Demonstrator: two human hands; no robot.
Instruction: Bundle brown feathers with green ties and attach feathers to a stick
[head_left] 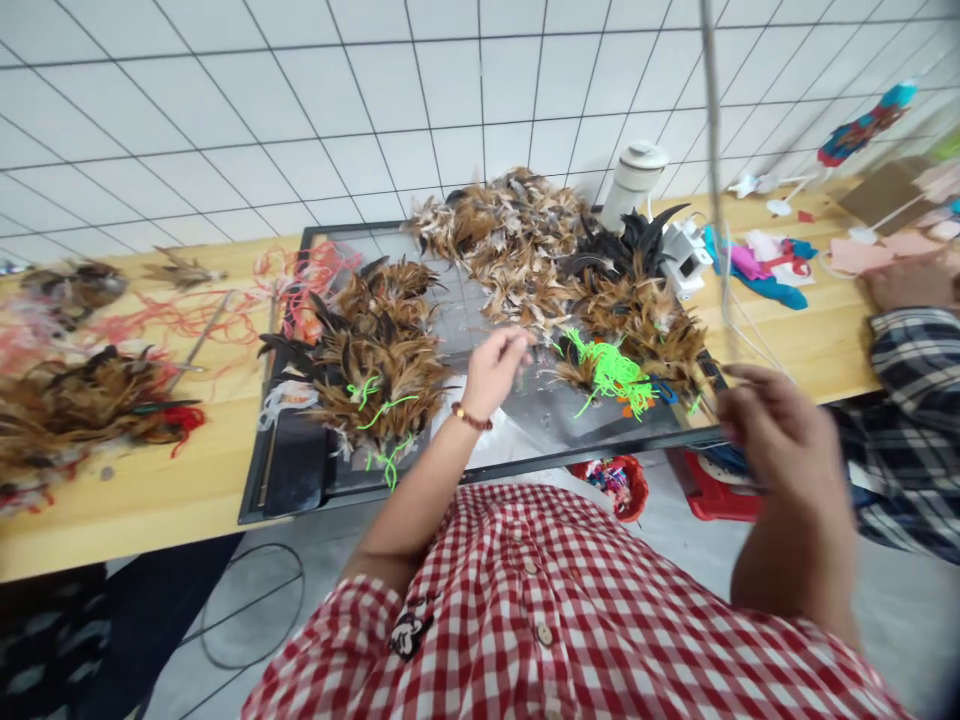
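Observation:
My left hand (495,372), with a beaded bracelet at the wrist, is over the middle of a dark-framed tray (517,465). Its thumb and fingers are pinched together; whatever they hold is too small to make out. Just beyond lies a large heap of loose brown feathers (517,235). To the right of this hand is a tangle of bright green string (615,372). My right hand (787,440) is raised off the tray's right front corner, blurred, its fingers drawn together; their content cannot be made out. Bundled brown feathers (390,350) with green ties lie on the left.
A white cylindrical bottle (634,185) and white charger (684,258) stand behind the tray. A cable (716,150) hangs down at right. More feather bundles (82,410) and pink string (187,310) lie left. Another person's hand (911,282) rests at far right. A red basket (626,490) is below.

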